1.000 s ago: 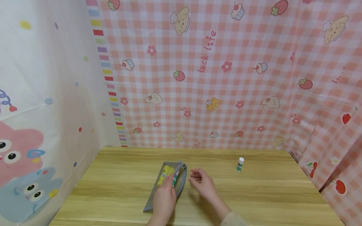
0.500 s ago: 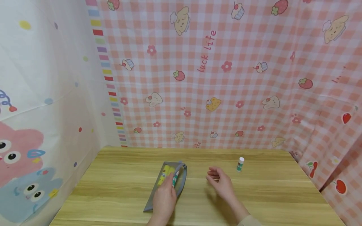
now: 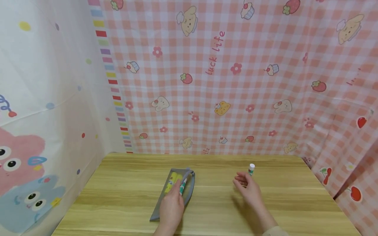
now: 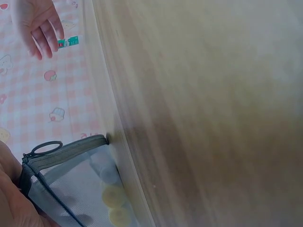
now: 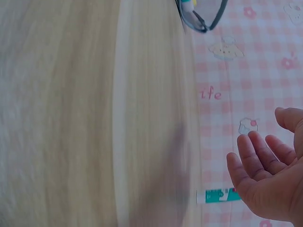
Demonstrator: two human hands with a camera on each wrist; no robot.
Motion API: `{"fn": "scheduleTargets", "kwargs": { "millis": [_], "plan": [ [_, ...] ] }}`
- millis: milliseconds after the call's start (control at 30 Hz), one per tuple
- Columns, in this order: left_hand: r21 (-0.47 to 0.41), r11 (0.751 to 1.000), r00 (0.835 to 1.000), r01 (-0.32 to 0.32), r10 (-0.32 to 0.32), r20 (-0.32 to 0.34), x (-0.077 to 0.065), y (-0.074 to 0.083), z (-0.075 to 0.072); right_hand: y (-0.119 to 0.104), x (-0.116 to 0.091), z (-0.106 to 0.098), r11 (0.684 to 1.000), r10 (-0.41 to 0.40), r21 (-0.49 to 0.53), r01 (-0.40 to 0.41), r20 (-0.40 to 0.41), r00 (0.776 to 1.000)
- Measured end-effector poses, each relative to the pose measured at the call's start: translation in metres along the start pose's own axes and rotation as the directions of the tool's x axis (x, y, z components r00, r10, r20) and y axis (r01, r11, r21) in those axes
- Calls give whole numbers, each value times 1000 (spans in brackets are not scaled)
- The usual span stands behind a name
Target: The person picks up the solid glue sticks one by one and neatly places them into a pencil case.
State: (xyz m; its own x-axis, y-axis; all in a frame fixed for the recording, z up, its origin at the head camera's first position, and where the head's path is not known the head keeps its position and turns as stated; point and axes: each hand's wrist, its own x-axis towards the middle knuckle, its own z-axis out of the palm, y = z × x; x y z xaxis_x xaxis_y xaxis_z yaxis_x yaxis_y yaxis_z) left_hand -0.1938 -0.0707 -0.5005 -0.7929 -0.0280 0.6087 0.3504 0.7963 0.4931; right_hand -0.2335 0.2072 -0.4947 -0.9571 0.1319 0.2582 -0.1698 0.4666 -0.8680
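Note:
A grey mesh zip pouch is gripped by my left hand on the near left part of the table. Through its mesh show yellow tubes, and a green-and-white glue stick lies by the zip side, partly covered by the fingers. In the left wrist view the pouch's zip edge faces up, with a ring pull at one end. A white-capped green glue stick stands upright further right. Just in front of it is my right hand, fingers loosely bent and holding nothing, hiding the stick's lower part.
The wooden table reaches back to a pink checked cloth hung behind it. A white cloth with cartoon figures hangs on the left, and more checked cloth hangs on the right.
My right hand has moved right, from beside the pouch to the standing glue stick. The left hand and the pouch have stayed in place.

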Motion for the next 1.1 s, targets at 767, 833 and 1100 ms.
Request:
{"fn": "scheduleTargets", "kwargs": {
  "millis": [767, 833, 1100],
  "plan": [
    [2, 1000, 1000, 3, -3, -1, 1, -1, -1, 28, 13, -33, 1000, 20, 8, -19, -169, 985],
    [1, 1000, 1000, 4, -4, 2, 1, -1, -1, 29, 16, -35, 998, 65, -15, -69, -170, 983],
    [3, 1000, 1000, 9, -9, 13, 0, -2, 0, 42, 24, -39, 991, 124, -33, -130, -148, 981]
  ]
}}
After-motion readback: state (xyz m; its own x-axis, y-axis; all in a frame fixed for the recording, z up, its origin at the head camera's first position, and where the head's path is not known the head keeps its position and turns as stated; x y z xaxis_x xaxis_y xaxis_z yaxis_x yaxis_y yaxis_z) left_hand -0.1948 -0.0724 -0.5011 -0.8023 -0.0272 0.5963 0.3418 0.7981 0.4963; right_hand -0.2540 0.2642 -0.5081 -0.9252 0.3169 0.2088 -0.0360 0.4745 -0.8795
